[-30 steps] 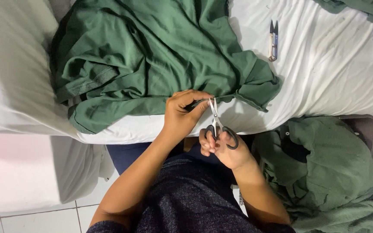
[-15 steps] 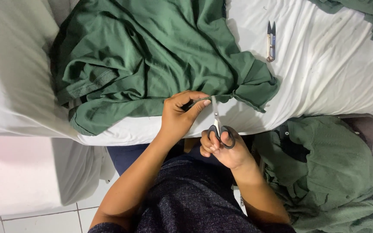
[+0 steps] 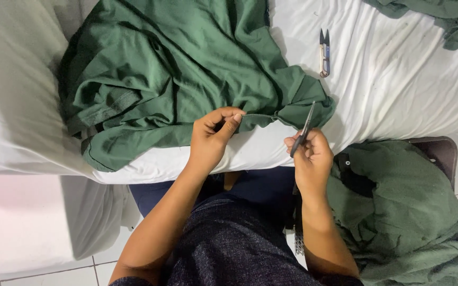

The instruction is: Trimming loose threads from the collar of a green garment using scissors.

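A large green garment lies bunched on the white-covered table. My left hand pinches the garment's lower edge near the table's front. My right hand holds small metal scissors, blades pointing up toward the garment's corner, a little to the right of the pinched hem. The hands are apart, with a stretch of hem between them.
A small thread snipper lies on the white cloth behind my right hand. A pile of green garments rests on a seat at my right. More green cloth sits at the far right corner. Tiled floor shows at lower left.
My right hand with the scissors has moved right, away from my left hand. The hands were together at the hem; now the hem is stretched between them.
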